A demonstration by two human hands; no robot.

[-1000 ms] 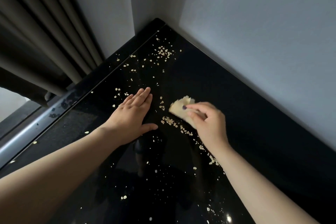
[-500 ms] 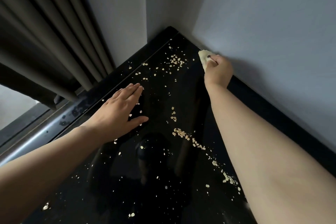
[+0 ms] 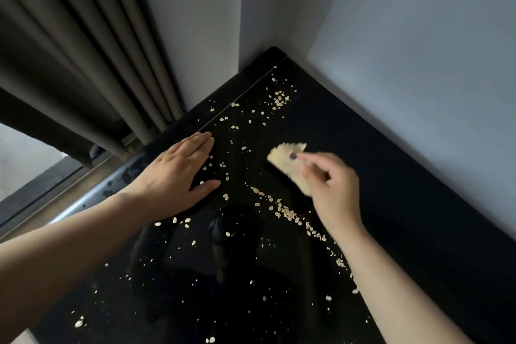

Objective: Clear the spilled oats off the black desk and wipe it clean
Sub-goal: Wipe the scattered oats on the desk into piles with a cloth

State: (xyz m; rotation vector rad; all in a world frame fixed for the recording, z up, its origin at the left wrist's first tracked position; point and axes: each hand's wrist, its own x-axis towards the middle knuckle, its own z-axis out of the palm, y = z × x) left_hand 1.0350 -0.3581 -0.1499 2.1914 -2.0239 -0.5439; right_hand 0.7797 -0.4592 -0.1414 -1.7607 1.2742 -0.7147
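Pale oat flakes (image 3: pixel 286 212) lie scattered over the glossy black desk (image 3: pixel 405 190), in a diagonal line near the middle and a cluster toward the far corner. My right hand (image 3: pixel 332 190) grips a pale yellow cloth (image 3: pixel 287 160) and holds it against the desk, right of centre. My left hand (image 3: pixel 178 173) rests flat on the desk with straight fingers, a little left of the cloth, with flakes around it.
Grey walls (image 3: pixel 405 50) meet at the desk's far corner. Dark curtains (image 3: pixel 69 64) hang at the left above a metal window rail (image 3: pixel 72 209). More flakes lie on the desk near the front edge.
My right hand has drawn the cloth back from the far wall edge toward the middle of the desk. My left hand stays flat in about the same place.
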